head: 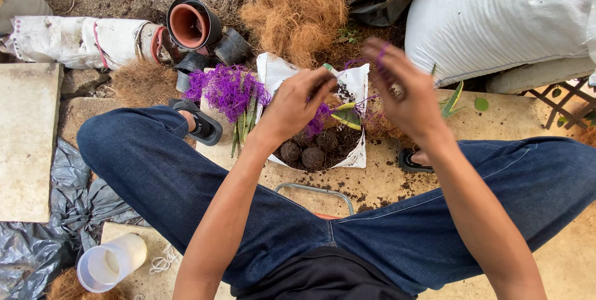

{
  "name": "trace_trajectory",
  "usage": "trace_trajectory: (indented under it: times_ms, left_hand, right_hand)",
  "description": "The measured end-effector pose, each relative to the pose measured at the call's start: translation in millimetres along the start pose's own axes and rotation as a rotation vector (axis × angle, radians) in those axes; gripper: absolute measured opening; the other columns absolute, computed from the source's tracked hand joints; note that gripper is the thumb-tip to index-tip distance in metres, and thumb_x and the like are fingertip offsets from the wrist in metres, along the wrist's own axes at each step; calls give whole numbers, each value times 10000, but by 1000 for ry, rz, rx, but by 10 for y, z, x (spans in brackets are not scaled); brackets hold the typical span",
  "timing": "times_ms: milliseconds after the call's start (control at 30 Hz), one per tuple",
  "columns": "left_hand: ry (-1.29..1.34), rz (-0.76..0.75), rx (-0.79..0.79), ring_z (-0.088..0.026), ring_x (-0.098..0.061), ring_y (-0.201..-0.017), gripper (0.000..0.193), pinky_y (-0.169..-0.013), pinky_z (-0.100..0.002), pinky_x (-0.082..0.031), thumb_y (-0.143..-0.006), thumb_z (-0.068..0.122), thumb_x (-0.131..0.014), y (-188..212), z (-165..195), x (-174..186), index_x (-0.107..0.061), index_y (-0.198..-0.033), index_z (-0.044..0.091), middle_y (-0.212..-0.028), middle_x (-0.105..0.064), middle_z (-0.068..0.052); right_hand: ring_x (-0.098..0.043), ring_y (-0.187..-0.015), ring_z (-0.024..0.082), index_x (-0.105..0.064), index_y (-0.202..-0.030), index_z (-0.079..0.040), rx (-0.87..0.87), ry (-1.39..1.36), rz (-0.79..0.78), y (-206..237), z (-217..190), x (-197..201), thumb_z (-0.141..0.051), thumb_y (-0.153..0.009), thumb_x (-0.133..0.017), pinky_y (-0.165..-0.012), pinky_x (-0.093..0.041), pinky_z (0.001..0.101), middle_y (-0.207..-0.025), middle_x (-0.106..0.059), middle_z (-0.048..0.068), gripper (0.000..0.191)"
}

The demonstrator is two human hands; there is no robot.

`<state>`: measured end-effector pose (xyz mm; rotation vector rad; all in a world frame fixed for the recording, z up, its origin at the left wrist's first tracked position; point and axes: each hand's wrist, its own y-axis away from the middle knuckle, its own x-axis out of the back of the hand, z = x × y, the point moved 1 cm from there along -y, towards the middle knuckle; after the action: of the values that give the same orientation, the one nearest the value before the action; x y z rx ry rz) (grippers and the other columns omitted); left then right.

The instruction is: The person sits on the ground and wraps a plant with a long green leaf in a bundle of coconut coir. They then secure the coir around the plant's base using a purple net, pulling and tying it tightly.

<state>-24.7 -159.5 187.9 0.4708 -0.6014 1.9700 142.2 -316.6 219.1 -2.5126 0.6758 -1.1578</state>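
Nearest, low left of frame, a translucent plastic cup (112, 263) lies on its side on the concrete floor (546, 263). At centre, the left hand (297, 102) pinches a purple string (318, 120) in its fingers above a white bag (357, 83) of soil balls. The right hand (405, 95), blurred, has string looped round raised, spread fingers. Beyond, a coir heap (295, 17) and terracotta pot (189, 25).

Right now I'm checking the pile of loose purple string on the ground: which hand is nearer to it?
Left. The left hand hovers just right of the purple string pile, over the white bag's left side. The right hand is farther right, past the bag.
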Motion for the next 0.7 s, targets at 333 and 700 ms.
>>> trace_trajectory:
  times_ms: [333, 700]
  left_hand:
    - [56, -120, 72, -249, -715, -852, 199, -768, -378, -571, -1016, 220, -652, 7, 90, 33, -693, -1079, 36, -960, -729, -104]
    - [155, 21, 65, -204, -641, -655, 244, -610, -350, -494, -1083, 185, -576, 12, 42, 26, -621, -1180, -35, -779, -669, -127]
  right_hand:
    - [-659, -659, 169, -699, -1054, -51, -265, -159, -287, 221, 314, -166, -140, -1037, -619, -590, -531, 314, -809, -719, 66, 121]
    - [-581, -630, 79, -714, -1211, -56, -456, -1103, 481, 172, 429, 18, -205, -1091, -661, -594, -498, 292, -1300, -739, 96, 199]
